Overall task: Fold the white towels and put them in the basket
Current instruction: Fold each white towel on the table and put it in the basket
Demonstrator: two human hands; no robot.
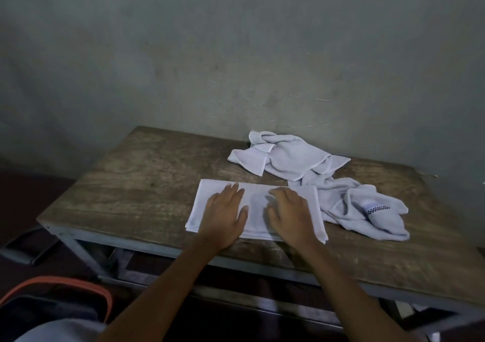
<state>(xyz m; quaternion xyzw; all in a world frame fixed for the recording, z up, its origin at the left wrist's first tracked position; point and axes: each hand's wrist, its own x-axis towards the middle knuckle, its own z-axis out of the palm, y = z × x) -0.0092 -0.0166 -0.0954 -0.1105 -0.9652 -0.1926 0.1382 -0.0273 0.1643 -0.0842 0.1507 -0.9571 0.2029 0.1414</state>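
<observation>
A folded white towel (256, 205) lies flat near the front edge of the wooden table (136, 184). My left hand (225, 215) presses flat on its left half, fingers straight. My right hand (288, 215) rests palm down on its right half, fingers spread. Behind it a crumpled white towel (286, 158) lies near the wall. Another crumpled white towel (367, 210) with a dark checkered band sits to the right. A basket with an orange rim (65, 284) stands low at the bottom left, with pale cloth inside.
The grey wall (236, 53) runs right behind the table. The table has a grey metal frame (157, 247) with bars below. A dark object (23, 247) lies on the floor at the left.
</observation>
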